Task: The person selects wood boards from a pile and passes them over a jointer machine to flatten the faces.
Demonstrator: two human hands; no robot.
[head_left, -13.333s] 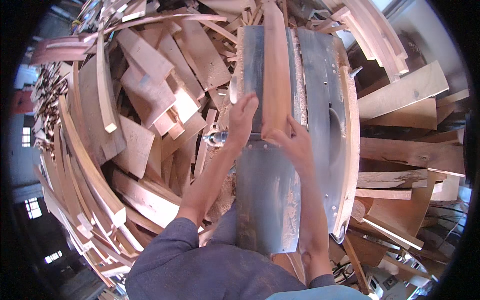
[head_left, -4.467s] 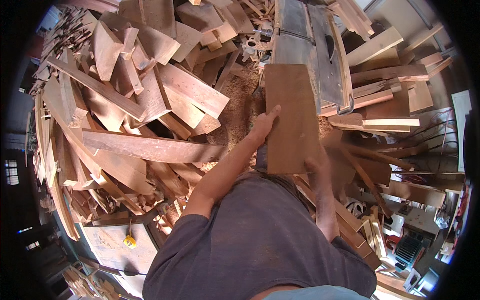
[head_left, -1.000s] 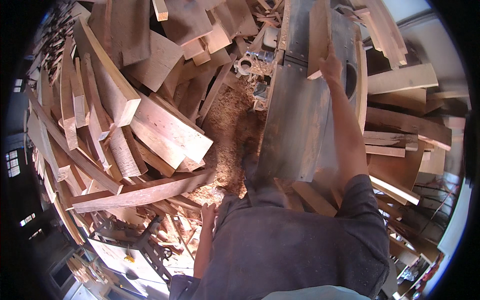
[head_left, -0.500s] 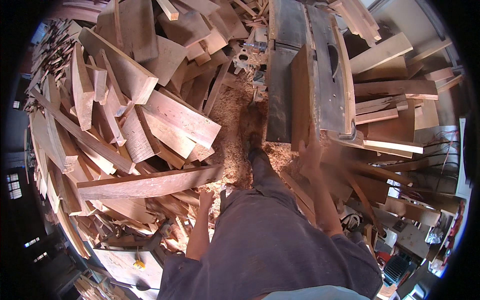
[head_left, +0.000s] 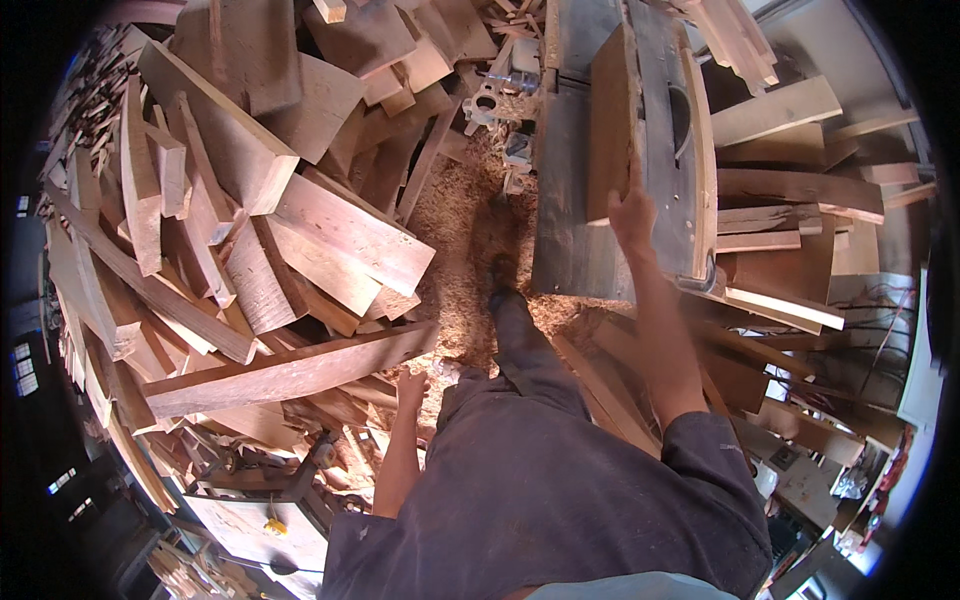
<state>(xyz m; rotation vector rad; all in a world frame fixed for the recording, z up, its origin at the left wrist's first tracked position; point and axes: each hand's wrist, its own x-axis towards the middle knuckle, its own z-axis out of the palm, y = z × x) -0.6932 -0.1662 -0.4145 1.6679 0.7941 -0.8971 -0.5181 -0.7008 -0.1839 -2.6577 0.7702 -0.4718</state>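
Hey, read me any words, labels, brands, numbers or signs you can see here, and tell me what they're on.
No text is readable anywhere in view.
Board at the right hand: no lettering visible.
Grey machine bed: none legible.
Small yellow object at lower left: too small to tell.

- Dark metal machine bed [head_left: 570, 245]: brown board [head_left: 612, 125] standing on its long edge, lengthwise.
- Floor [head_left: 450, 240]: loose wood shavings cover it, planks [head_left: 345, 240] heaped at left.
- Pale tabletop [head_left: 235, 522], lower left: yellow object [head_left: 274, 526].
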